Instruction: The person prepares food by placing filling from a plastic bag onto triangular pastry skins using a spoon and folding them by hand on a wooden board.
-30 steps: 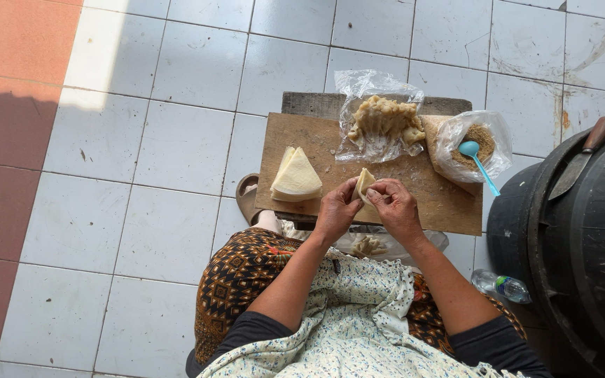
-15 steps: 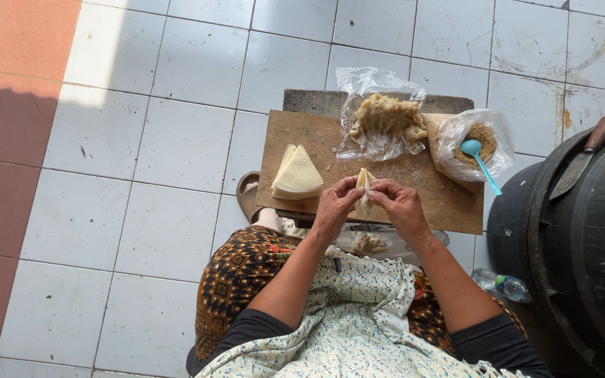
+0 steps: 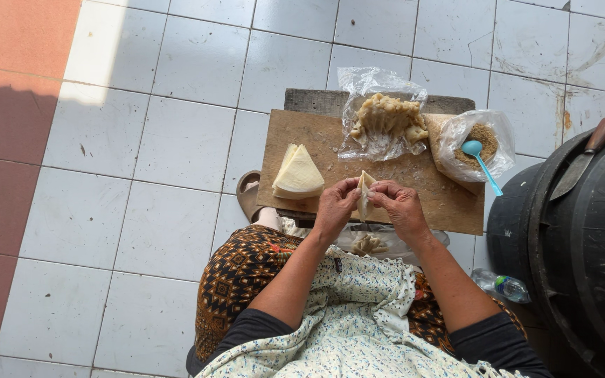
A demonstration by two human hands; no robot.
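Pastry wrapper (image 3: 364,196) sits pinched between both hands above the near edge of the wooden board (image 3: 330,140), folded upright. Left hand (image 3: 336,203) and right hand (image 3: 399,204) each clamp fingertips on its edges; the step looks like sealing or pleating. Next move likely calls for small, even pinches along the seam. Stack of wrappers (image 3: 298,173), bag of finished pieces (image 3: 385,120) and filling bag with blue spoon (image 3: 481,162) lie on the board.

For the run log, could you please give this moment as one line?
left hand + right hand: pinching folded wrapper | over wooden board
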